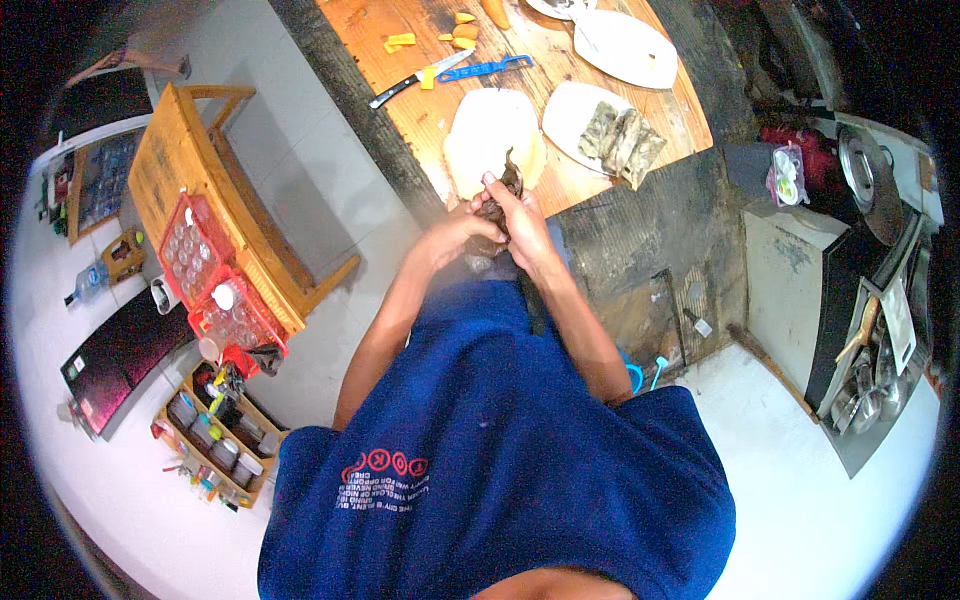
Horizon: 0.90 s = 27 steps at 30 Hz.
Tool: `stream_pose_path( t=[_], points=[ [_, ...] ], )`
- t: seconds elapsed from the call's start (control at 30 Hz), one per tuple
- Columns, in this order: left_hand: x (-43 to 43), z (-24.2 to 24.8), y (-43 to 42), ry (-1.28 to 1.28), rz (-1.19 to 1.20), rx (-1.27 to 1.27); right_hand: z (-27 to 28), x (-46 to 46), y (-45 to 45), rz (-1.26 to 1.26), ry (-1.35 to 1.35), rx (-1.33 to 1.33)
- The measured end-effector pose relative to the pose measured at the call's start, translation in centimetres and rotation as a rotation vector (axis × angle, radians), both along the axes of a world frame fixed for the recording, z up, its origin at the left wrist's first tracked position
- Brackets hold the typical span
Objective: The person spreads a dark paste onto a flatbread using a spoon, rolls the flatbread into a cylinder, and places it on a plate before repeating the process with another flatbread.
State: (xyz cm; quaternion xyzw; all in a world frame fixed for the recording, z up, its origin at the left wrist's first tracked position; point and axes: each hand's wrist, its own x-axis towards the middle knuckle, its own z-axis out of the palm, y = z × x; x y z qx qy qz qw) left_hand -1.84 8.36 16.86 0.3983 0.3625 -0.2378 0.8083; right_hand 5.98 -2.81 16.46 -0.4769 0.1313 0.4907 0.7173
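Both my hands meet over the near edge of the wooden table (420, 135). Between them is a dark brown, wrinkled leafy piece (513, 180) with a thin curled tip pointing up. My left hand (459, 234) grips its lower left side. My right hand (527, 229) closes round it from the right, thumb along the top. Just beyond lies a white plate (491, 124), overexposed, so its contents are hard to tell. To its right a white plate (564, 124) holds several greyish-green leaf-like wraps (621, 142), one hanging over the rim.
A black-handled knife (420, 79) and a blue peeler (484, 69) lie beside cut orange vegetable pieces (465, 31). Another white plate (622, 45) sits at the far right. Left of me stands a wooden bench (217, 225) with red baskets (196, 244) of clear containers.
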Motion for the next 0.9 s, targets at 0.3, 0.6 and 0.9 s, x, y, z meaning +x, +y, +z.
stream_pose_path(
  t=[0.3,0.6,0.9],
  points=[
    [-2.6,-2.6,-0.2,0.292,0.026,0.021,-4.4,0.8,2.1,0.191,0.336,-0.078],
    [-0.8,-7.9,-0.5,0.172,0.1,0.345,-8.5,3.5,5.4,-0.041,0.568,-0.214],
    [-1.2,-7.7,0.5,0.185,0.001,0.338,-10.3,2.2,5.4,-0.06,0.603,-0.168]
  ],
)
